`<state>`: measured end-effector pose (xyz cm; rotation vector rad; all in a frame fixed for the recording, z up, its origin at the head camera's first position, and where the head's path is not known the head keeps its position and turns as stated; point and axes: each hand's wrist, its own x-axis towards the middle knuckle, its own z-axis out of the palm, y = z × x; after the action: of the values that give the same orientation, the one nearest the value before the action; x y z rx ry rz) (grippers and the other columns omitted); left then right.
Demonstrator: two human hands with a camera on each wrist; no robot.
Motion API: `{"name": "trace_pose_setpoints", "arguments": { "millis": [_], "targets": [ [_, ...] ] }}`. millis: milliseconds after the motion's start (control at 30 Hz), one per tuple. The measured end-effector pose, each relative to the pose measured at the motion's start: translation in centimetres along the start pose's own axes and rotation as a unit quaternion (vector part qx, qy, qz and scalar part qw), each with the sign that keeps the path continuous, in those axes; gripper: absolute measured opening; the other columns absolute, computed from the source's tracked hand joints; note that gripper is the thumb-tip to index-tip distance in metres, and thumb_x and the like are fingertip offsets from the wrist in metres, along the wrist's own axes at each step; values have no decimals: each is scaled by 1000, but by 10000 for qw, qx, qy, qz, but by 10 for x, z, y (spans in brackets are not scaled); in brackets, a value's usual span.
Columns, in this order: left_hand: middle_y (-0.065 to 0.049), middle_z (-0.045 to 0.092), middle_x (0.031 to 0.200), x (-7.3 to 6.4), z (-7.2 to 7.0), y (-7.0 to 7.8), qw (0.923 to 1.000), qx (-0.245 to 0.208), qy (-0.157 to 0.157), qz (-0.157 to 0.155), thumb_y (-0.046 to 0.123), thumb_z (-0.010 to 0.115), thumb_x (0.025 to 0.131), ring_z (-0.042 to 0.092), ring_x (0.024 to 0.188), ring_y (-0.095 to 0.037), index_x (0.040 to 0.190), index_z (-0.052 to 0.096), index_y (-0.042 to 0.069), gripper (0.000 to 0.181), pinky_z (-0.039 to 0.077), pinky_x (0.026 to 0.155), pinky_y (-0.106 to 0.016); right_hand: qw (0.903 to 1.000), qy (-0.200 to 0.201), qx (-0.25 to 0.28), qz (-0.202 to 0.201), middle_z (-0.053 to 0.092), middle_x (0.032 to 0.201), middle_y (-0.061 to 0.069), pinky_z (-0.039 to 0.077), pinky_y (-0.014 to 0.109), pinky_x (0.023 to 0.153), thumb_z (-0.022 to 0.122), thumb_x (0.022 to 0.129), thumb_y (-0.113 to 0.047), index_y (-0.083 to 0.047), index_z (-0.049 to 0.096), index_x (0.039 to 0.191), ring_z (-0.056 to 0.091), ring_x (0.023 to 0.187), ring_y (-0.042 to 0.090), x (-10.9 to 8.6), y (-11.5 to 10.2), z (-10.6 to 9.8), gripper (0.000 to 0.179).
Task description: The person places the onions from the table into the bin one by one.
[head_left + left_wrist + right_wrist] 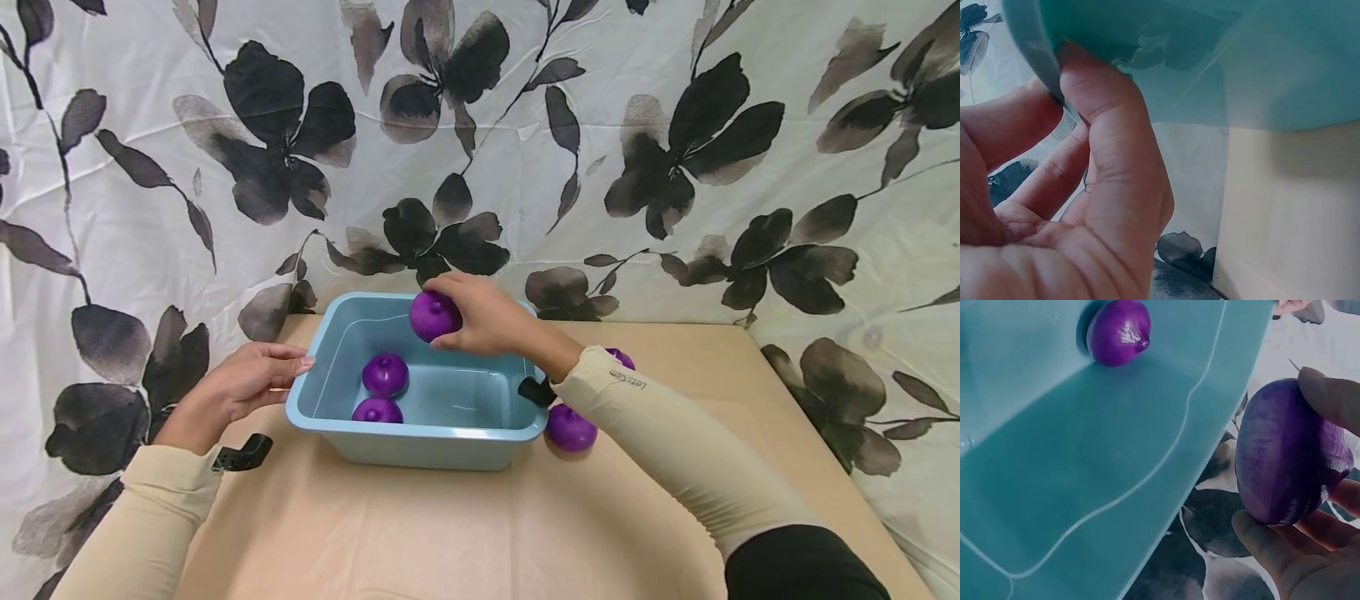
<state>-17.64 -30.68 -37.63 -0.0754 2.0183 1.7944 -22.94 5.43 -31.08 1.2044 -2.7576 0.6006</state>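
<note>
Purple onion (433, 317) fills the grip of the right hand (486, 317), thumb and fingers clamped round it. The left hand (243, 382) pinches the blue tub (420, 431) by its rim.

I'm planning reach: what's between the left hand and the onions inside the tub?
In the head view, the tub's left wall separates left hand from onions.

Left forearm (150, 517) lies along the left edge of the surface (420, 542); left hand (243, 383) at that edge, fingers (279, 367) pinched. Right forearm (675, 442) angled forward and leftward; right hand (483, 318) raised near the far edge, fingers curved in a grip.
</note>
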Motion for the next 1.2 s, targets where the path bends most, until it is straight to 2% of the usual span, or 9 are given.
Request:
{"name": "trace_pose_setpoints", "arguments": {
  "millis": [167, 333, 667, 933, 1067, 1200],
  "targets": [
    [7, 77, 93, 1, 0, 0, 10000, -10, -8, -7, 12, 67, 102, 75, 85, -7, 111, 71, 12, 10, 65, 77, -29, 9997, -234, -20, 71, 61, 143, 11, 54, 42, 106, 88, 83, -32, -7, 55, 146, 61, 126, 27, 13, 4, 15, 76],
    [7, 77, 92, 0, 0, 0, 10000, -35, 12, -32, 12, 67, 102, 76, 85, -7, 106, 72, 16, 8, 65, 76, -29, 9976, -599, 217, 275, 58, 147, 12, 55, 42, 107, 87, 85, -33, -6, 53, 148, 60, 129, 28, 21, 7, 30, 77],
    [7, 78, 93, 2, 0, 0, 10000, -6, 10, 17, 13, 68, 101, 76, 85, -7, 107, 73, 16, 8, 65, 77, -29, 9931, -878, 498, 602, 64, 142, 9, 53, 40, 108, 89, 83, -32, -7, 55, 147, 61, 128, 25, 33, 12, 52, 76],
    [7, 77, 92, 2, -1, 2, 9999, -67, 53, -61, 12, 68, 101, 75, 84, -7, 100, 73, 22, 11, 65, 77, -29, 9835, -1248, 795, 1037, 65, 139, 11, 58, 40, 102, 89, 82, -29, -7, 56, 145, 63, 123, 26, 39, 13, 70, 75],
    [8, 77, 92, 2, 0, 2, 9999, -81, 33, -77, 12, 68, 101, 75, 84, -7, 100, 73, 21, 11, 65, 77, -29, 9801, -1542, 687, 1041, 67, 136, 12, 57, 39, 102, 90, 82, -27, -6, 56, 144, 63, 120, 25, 42, 15, 79, 74],
    [7, 77, 92, 2, 1, 2, 9999, -76, 23, -89, 12, 68, 101, 75, 84, -7, 102, 73, 20, 9, 65, 77, -29, 9777, -1804, 339, 1022, 69, 130, 10, 57, 37, 100, 91, 80, -27, -7, 59, 139, 64, 115, 23, 45, 19, 85, 70]
  ]
}}
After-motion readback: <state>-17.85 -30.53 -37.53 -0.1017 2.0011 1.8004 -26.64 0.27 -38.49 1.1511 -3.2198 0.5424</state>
